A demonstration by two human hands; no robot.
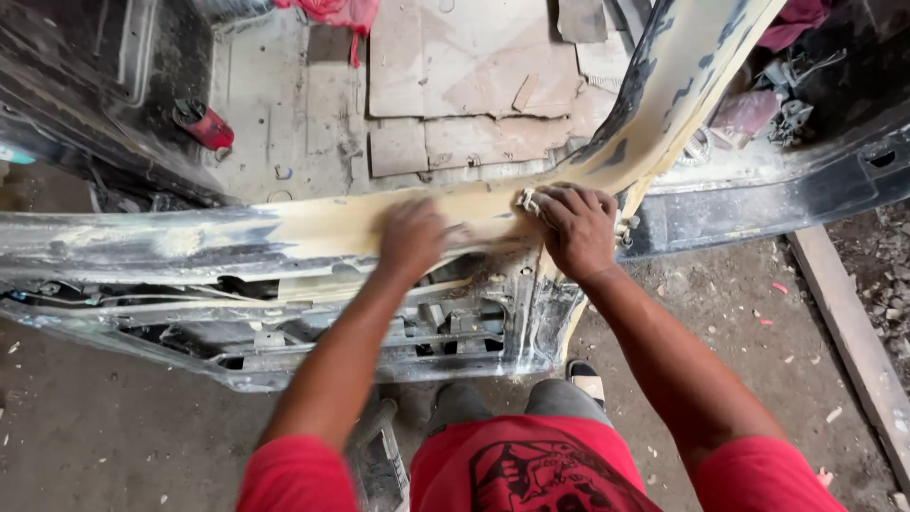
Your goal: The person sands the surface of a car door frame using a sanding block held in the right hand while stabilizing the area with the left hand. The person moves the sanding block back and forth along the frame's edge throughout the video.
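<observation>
While both hands lie on the car body [284,237], the head camera looks straight down on them. The body is a stripped shell, and its sill runs from left to right across the picture, covered with yellowish filler [332,228]; a pillar [678,81] with the same filler rises from the sill toward the upper right. The left hand [412,237] rests flat on the filler near the middle of the sill; it is blurred, so I cannot tell how its grip stands or if something is under the palm. The right hand [576,228] is just beside it, at the foot of the pillar, and its fingers are pressed together on a small pale pad [527,200], which lies against the filler. Beyond the sill the cabin floor is seen, with pieces of cardboard [464,85] laying on it, a red cloth [332,11] at the top edge, and a red cylinder [202,123] at the left. Below the sill are open cavities in the bare metal. The person wears a red shirt [526,469] and stands on a dirt floor [104,427]. A wooden plank [853,341] lies on the ground at the right.
</observation>
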